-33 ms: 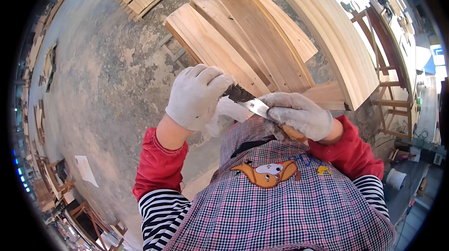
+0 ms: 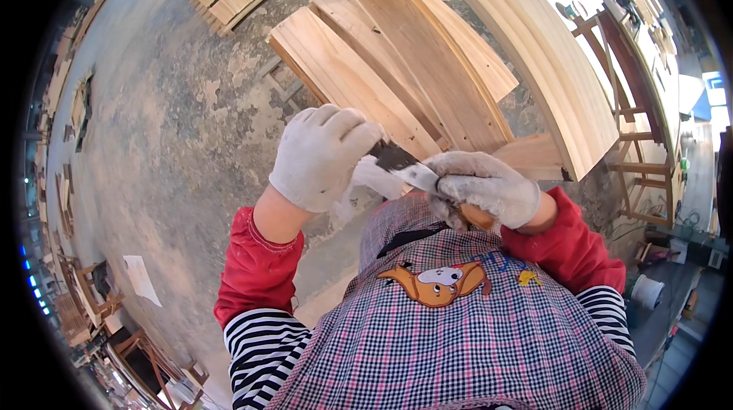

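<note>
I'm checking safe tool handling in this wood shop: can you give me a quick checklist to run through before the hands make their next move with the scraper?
1. Both hands gloved: ok, left hand and right hand wear white work gloves.
2. Firm hold on the scraper: ok, right hand grips its handle end.
3. Blade wiped: cannot tell, the left hand presses a white cloth against it.
4. Left fingers away from the blade edge: cannot tell, hidden.
5. Wooden panels within reach: ok, directly ahead.

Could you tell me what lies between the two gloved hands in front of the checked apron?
In the head view, a flat metal scraper blade spans the gap: the right hand grips its handle end, and the left hand pinches its dark tip with a white cloth.
</note>
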Demonstrator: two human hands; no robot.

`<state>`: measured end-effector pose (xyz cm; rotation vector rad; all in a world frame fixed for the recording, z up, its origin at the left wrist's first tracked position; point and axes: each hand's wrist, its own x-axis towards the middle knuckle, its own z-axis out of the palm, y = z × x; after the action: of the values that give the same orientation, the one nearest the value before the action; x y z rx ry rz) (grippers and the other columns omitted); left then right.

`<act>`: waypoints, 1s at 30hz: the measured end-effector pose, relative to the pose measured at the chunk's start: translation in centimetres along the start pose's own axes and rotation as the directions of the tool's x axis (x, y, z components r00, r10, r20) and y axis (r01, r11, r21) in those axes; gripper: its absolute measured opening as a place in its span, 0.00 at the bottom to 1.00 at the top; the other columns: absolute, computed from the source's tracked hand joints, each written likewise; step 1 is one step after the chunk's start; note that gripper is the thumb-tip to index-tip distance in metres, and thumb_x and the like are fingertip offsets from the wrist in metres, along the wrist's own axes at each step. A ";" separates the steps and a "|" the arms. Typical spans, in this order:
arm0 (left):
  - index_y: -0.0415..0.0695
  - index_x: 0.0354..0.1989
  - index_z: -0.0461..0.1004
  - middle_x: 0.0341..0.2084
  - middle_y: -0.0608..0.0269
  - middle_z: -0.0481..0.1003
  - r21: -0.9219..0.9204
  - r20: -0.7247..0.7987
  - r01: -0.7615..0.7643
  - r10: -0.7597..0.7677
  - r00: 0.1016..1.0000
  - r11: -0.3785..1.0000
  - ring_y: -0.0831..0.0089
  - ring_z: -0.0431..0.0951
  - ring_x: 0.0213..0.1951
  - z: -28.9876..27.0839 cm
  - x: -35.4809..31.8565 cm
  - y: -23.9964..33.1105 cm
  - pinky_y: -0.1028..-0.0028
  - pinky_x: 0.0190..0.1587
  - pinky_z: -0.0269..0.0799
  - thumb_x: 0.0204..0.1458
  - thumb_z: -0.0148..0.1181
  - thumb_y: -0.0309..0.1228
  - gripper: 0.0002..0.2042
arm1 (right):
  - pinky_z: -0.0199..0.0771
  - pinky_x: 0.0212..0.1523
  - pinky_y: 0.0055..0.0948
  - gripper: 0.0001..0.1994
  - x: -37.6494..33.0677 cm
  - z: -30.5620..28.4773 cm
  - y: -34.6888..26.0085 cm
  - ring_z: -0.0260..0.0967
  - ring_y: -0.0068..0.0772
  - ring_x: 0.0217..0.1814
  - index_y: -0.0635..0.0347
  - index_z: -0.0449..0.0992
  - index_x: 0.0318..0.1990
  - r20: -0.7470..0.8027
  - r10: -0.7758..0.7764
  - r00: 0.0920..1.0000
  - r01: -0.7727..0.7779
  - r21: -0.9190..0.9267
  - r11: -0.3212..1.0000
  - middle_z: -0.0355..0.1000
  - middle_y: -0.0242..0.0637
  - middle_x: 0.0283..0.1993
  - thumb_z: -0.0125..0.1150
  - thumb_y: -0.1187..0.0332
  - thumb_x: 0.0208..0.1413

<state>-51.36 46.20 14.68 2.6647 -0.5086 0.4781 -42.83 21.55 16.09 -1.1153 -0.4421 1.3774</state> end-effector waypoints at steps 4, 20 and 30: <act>0.47 0.36 0.75 0.30 0.64 0.73 0.078 0.086 -0.056 0.049 0.995 0.995 0.62 0.74 0.36 1.0 0.8 -1.7 0.66 0.40 0.69 0.41 0.56 0.27 0.11 | 0.70 0.29 0.18 0.20 0.4 0.1 0.8 0.68 0.21 0.30 0.70 0.64 0.58 0.058 -0.080 0.995 0.066 0.222 0.973 0.70 0.36 0.34 0.50 0.66 0.61; 0.46 0.50 0.72 0.46 0.47 0.74 -0.063 -0.215 0.809 -0.799 0.561 0.585 0.53 0.74 0.49 12.5 4.6 -23.0 0.63 0.53 0.67 0.48 0.53 0.42 0.22 | 0.67 0.34 0.21 0.19 -4.1 -0.3 2.1 0.65 0.21 0.32 0.71 0.65 0.57 -0.053 -0.101 0.993 0.099 -0.040 0.994 0.70 0.35 0.36 0.47 0.68 0.62; 0.43 0.57 0.65 0.59 0.49 0.62 0.280 -0.518 0.725 -0.536 0.666 0.629 0.51 0.65 0.57 8.2 3.6 -15.6 0.59 0.60 0.59 0.47 0.58 0.47 0.30 | 0.71 0.31 0.25 0.18 -10.0 -2.6 -1.0 0.71 0.32 0.31 0.70 0.66 0.57 0.243 -0.401 0.883 0.461 -0.289 0.839 0.74 0.47 0.38 0.47 0.72 0.60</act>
<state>-39.73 55.17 4.25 2.8006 0.7933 0.9553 -42.33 11.66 19.12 -1.0849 -1.0296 1.0149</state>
